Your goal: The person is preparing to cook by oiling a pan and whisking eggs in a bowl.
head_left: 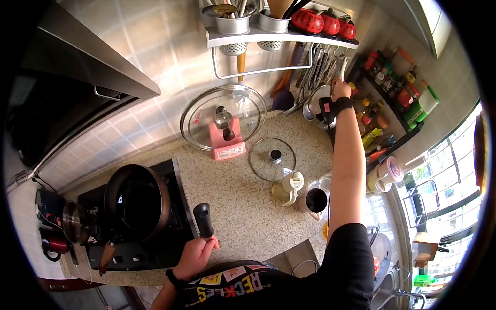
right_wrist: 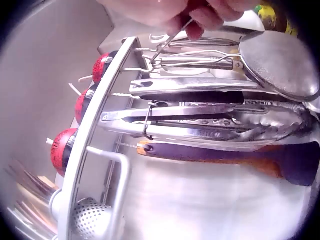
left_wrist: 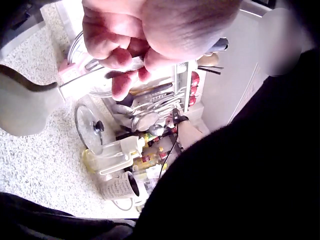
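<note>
My left hand (head_left: 195, 257) grips a utensil (left_wrist: 30, 100) near the counter's front edge. In the left wrist view it shows a slim metal shaft and a broad, rounded dark-edged end; its black part stands up from the fingers in the head view. My right hand (head_left: 341, 92) reaches up to the hanging utensils at the back right. Its fingers pinch a thin metal handle (right_wrist: 172, 42), which slants down to a rail hook. Beside it hang a mesh strainer (right_wrist: 282, 62), metal tongs (right_wrist: 185, 120) and a purple spatula (right_wrist: 225, 155).
A wok (head_left: 137, 204) sits on the black stove (head_left: 178, 232). One glass lid (head_left: 194, 113) leans in a pink stand (head_left: 227, 150); another lid (head_left: 257, 163) lies flat. A pitcher (head_left: 287, 188) and a mug (head_left: 314, 204) stand under my right arm. A spice rack (head_left: 395, 111) is at right.
</note>
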Tool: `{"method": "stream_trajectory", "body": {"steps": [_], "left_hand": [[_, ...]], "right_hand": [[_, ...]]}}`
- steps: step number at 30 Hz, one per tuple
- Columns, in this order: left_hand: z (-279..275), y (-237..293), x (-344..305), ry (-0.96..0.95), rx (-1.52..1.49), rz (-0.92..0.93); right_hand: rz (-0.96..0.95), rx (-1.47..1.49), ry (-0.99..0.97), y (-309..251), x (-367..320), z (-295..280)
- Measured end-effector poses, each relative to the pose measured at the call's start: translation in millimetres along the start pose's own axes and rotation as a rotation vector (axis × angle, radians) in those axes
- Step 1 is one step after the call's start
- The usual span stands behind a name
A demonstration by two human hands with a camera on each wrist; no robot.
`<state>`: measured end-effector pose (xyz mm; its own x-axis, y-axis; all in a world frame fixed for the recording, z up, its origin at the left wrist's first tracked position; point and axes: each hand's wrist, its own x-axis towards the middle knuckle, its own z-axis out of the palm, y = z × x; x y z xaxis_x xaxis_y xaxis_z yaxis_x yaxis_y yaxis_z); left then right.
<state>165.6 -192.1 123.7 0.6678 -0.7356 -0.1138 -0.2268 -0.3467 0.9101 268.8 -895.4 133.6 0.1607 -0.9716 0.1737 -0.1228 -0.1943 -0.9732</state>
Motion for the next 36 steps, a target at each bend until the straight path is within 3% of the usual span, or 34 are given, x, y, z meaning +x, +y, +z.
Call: {"method": "stream_trajectory", "body": {"steps": [2,7,10,12,14,15,16,17,23,26,28,30,32,36], "left_hand": [[-0.7,0.9,1.3,-0.006,0.004,-0.029],[0.3,-0.8,-0.1,-0.022,0.004,-0.017],[1.2,0.4,-2.6,0.014,-0.016,0.03],[-0.5,-0.9,-3.9,0.013,-0.011,0.049],[-4.5,-3.1,-7.3,-0.073,0.028,0.075],[-5.0,-1.6,-9.3,-0.075,0.052,0.104],[-5.8,-1.4,-10.6,-0.066,0.046,0.087],[-6.1,-2.7,-12.1,-0.092,0.05,0.114],[-8.5,-5.3,-32.9,-0.125,0.214,0.297],[-3.2,-13.7,-44.0,-0.06,0.312,0.424],[-2.4,-20.2,-51.0,-0.076,0.305,0.408],[-6.3,-23.2,-57.9,-0.213,0.344,0.448],[-8.1,-27.8,-66.3,-0.23,0.423,0.434],[-14.8,-29.9,-78.6,-0.127,0.51,0.564]], "right_hand": [[0.02,-0.046,-0.014,-3.4,-6.4,1.5],[0.225,0.177,-0.185,-29.7,-51.9,-6.6],[0.218,0.146,-0.329,-25.3,-50.7,-12.4],[0.214,0.094,-0.32,-24.5,-47.8,-21.1],[-0.403,-0.419,-0.404,7.0,-16.1,-30.3],[-0.004,-0.11,-0.406,-27.3,-45.8,-36.3],[-0.015,0.095,-0.526,-57.3,-81.8,-51.0],[-0.027,0.111,-0.521,-97.2,-129.3,-63.0],[-0.578,-0.09,-0.764,-216.0,-338.7,-123.5],[-0.797,-0.193,-0.942,-234.6,-427.7,-161.7],[-0.886,-0.314,-1.072,-236.0,-472.7,-183.0],[-0.859,-0.385,-1.297,-232.6,-507.3,-198.8],[-0.892,-0.534,-1.407,-232.5,-536.6,-206.3],[-0.818,-0.742,-1.412,-203.5,-565.0,-225.6]]}}
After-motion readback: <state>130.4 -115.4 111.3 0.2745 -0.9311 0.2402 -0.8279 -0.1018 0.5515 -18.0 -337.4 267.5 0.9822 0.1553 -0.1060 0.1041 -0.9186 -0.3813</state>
